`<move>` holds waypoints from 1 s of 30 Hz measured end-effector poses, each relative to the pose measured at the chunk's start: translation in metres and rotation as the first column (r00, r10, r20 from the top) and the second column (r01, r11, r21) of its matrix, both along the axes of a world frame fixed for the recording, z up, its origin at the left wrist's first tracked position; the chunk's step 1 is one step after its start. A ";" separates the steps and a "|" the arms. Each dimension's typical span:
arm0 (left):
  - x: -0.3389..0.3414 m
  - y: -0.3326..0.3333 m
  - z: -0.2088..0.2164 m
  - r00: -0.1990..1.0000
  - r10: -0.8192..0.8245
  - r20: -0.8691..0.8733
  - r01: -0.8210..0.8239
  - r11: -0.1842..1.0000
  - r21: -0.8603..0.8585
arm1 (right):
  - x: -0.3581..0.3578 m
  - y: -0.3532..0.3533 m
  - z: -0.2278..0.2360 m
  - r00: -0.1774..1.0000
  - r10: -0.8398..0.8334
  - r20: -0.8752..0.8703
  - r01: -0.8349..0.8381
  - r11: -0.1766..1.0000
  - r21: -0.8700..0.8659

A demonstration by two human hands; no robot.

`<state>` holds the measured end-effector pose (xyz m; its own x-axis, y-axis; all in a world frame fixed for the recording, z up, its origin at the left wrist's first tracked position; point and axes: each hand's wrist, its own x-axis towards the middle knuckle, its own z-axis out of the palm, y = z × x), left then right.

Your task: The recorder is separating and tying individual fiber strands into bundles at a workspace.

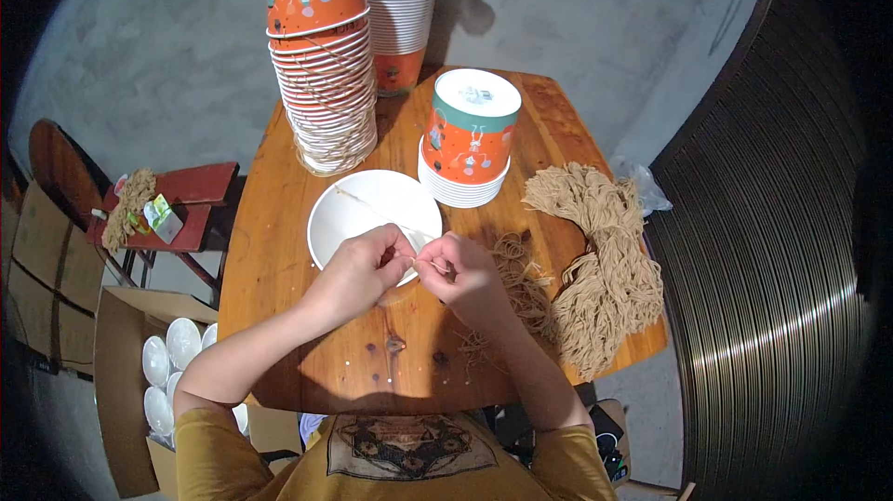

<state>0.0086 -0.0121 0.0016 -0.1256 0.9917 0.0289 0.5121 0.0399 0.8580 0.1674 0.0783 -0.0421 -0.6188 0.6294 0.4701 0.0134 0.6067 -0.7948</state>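
Note:
Both hands meet over the near right rim of a round white paper tub (326, 222), whose open mouth faces up on the wooden table. My left hand (358, 278) pinches a thin tan string (361, 200) between thumb and fingers. Close against it, my right hand (465, 280) is closed in a pinch on the string too. One length of the string runs across the tub's white inside toward its far left. The fingers cover most of the spot where the string is gripped.
Beyond the tub stand tall stacks of orange paper tubs (323, 82) and a short upside-down stack (472, 138). A thick tan string bundle (605, 287) and looser strings (521, 282) lie at right. Left are a red bench (209, 187) and a carton (126, 352) of white tubs.

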 end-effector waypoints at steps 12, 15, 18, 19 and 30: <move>0.005 0.001 -0.005 0.998 0.002 0.070 -0.009 0.995 0.101 | 0.002 -0.009 -0.007 0.991 -0.122 -0.051 0.131 0.957 0.259; 0.005 0.002 -0.004 0.987 -0.028 0.157 0.012 0.995 0.103 | 0.001 -0.010 -0.010 0.985 -0.150 -0.081 0.164 0.964 0.210; 0.002 0.003 -0.008 0.978 -0.060 0.202 0.037 0.993 0.116 | 0.000 -0.011 -0.012 0.985 -0.146 -0.091 0.157 0.980 0.120; 0.000 0.003 -0.011 0.976 -0.079 0.201 0.049 0.987 0.151 | -0.001 -0.011 -0.013 0.984 -0.148 -0.097 0.157 0.983 0.094; -0.006 0.011 -0.014 0.926 -0.080 0.370 0.063 0.996 0.059 | 0.002 -0.012 -0.009 0.965 -0.257 -0.054 0.253 0.858 0.446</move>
<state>0.0030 -0.0008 -0.0123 -0.0647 0.9971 0.0389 0.1564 -0.0284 0.9873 0.1699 0.0663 -0.0510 -0.4698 0.4906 0.7339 0.2212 0.8702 -0.4402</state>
